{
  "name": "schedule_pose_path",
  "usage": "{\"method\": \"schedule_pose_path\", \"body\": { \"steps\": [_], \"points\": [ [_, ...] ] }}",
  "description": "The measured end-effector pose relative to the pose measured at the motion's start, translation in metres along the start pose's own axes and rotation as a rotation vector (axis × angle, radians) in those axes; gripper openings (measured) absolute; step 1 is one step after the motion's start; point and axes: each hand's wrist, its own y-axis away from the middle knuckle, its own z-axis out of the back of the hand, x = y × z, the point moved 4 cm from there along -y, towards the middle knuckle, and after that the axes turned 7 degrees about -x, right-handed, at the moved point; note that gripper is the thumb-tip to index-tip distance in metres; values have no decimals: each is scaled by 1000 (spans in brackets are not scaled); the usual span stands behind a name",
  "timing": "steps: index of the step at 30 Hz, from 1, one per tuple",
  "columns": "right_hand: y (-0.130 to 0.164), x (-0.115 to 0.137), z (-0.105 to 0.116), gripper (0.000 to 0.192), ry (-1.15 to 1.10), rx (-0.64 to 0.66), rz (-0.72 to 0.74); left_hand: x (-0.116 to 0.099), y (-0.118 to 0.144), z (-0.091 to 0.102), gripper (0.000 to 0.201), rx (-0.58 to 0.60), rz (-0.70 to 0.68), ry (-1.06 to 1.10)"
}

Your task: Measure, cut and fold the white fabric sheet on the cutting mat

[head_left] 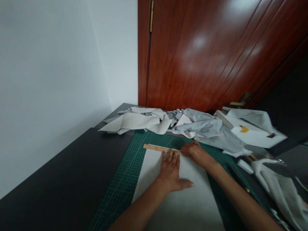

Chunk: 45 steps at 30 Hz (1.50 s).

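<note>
A large off-white sheet lies flat on a green cutting mat. Across its far edge rests a wooden ruler. My left hand is spread flat on the sheet, fingertips pressing on the ruler and thumb stretched to the right. Near the ruler's right end, my right hand is closed and low against the sheet's far edge. Whatever its curled fingers hold, if anything, is hidden.
Crumpled grey and off-white scraps lie along the back of the dark table. A white box stands at the back right. On the right are a dark, slender tool, a small white block and a draped pale cloth.
</note>
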Motion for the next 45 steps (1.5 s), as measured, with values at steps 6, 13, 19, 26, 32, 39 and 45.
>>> {"method": "schedule_pose_path", "body": {
  "steps": [6, 13, 19, 26, 32, 39, 45],
  "points": [
    [11, -19, 5, 19, -42, 20, -22, 0, -3, -2, 123, 29, 10, -49],
    [11, -24, 12, 17, -34, 61, -50, -1, -4, 2, 125, 34, 6, -95],
    [13, -33, 12, 15, -65, 76, -82, -2, -6, 2, 125, 51, 12, -135],
    [15, -41, 15, 14, -46, 121, -103, 2, -6, -2, 125, 17, -13, -165],
    [17, -48, 13, 13, 2, 143, -120, 1, -6, -1, 124, 9, -13, -167],
    [18, -49, 14, 17, 39, 159, -154, 2, -6, -2, 122, 18, -12, -179],
    [19, -47, 16, 17, 49, 168, -176, 5, -6, -6, 124, -3, -28, -174]
  ]
}}
